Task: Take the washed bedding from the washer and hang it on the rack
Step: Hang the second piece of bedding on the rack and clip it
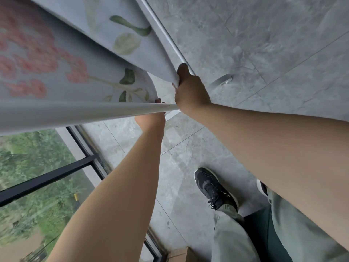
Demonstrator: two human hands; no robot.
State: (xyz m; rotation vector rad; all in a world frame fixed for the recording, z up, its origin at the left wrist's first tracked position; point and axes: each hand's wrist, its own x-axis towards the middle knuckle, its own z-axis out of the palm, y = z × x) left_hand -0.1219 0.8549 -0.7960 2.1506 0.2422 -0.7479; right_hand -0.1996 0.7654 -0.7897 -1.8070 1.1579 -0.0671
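The bedding (79, 59) is a pale grey sheet printed with pink flowers and green leaves, filling the upper left of the head view. It drapes over a white rack bar (113, 108) that runs from the left edge toward the centre. My right hand (188, 87) is closed on the sheet's corner edge, just right of the bar's end. My left hand (153, 116) reaches up under the bar and is mostly hidden by it; its fingertips touch the fabric's lower edge. A second thin rack rail (166, 35) runs diagonally along the sheet's far edge.
Grey marbled floor tiles (264, 44) spread below. A black-framed glass window (56, 174) at the lower left looks down on greenery. My black shoe (215, 190) and pale green trousers (283, 233) are at the bottom right. A metal rack fitting (222, 80) sticks out right of my right hand.
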